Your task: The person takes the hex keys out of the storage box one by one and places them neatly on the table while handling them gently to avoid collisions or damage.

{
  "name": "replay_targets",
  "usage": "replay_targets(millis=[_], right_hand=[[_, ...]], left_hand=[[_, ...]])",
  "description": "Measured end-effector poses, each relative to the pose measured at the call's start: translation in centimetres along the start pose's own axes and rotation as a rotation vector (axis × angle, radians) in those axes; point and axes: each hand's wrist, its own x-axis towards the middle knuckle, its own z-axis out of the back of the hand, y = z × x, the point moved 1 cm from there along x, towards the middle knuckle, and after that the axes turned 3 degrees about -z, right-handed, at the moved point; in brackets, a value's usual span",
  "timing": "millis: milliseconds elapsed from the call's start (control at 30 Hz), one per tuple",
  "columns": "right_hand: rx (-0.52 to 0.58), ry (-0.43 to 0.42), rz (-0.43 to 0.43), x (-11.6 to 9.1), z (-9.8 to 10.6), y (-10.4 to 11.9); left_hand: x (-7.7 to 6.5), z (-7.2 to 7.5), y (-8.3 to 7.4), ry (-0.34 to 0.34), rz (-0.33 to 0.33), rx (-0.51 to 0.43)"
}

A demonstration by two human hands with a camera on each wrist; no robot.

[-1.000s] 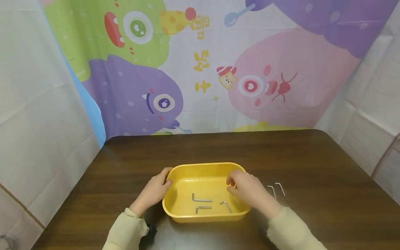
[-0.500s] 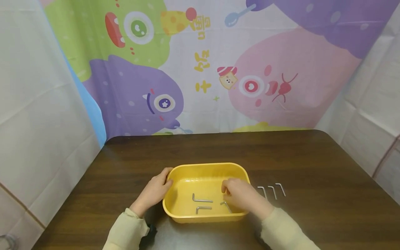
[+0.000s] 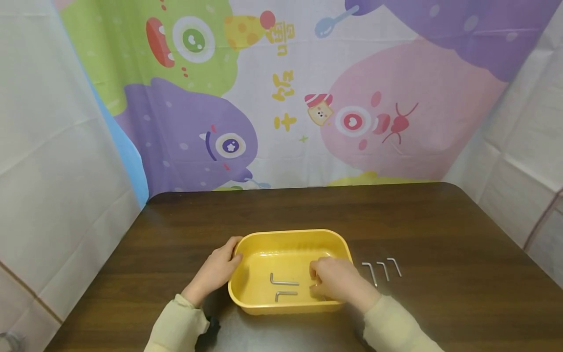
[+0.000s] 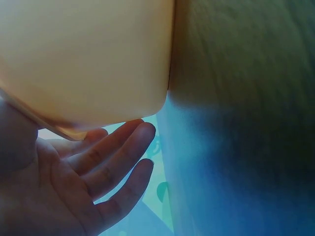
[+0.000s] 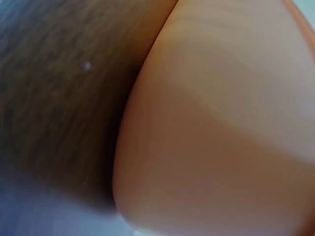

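Note:
A yellow plastic tray (image 3: 264, 309) stands on the table. My left hand (image 3: 215, 269) holds its left end, thumb over the rim inside; in the left wrist view the fingers (image 4: 120, 152) lie along the outside wall. Inside the tray are two L-shaped hex keys, the upper hex key (image 3: 285, 282) and the lower hex key (image 3: 286, 293). My right hand (image 3: 336, 281) reaches into the tray's right part, bent fingers pointing down over a third hex key, which is almost wholly hidden. Whether the fingers pinch it cannot be seen. The right wrist view shows only the tray's outer wall (image 5: 206, 162) and table.
Right of the tray, three hex keys lie in a row on the dark wooden table (image 3: 281, 210): a near one (image 3: 371, 274), a middle one (image 3: 384, 271) and a far one (image 3: 396, 267). A cartoon-printed curtain (image 3: 299, 161) hangs behind the table.
One hex key, formerly hidden by my right arm, now shows fully on the table. My right hand has moved left and toward me inside the tray, covering the third key. The left hand stays put.

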Motion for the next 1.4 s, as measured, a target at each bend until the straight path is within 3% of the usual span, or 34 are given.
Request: replay_targets(millis=[600,1200,1400], right_hand=[[-0.048,0.025,0.001,-0.03,-0.17,0.06],[-0.056,-0.032,0.046,-0.2,-0.13,0.08],[-0.04,-0.092,0.062,-0.16,-0.17,0.05]], left_hand=[[-0.08,0.03,0.0,0.006,0.0,-0.005],[-0.04,-0.05,0.11,0.002,-0.01,-0.001],[-0.01,-0.04,0.12,0.003,-0.015,-0.003]])
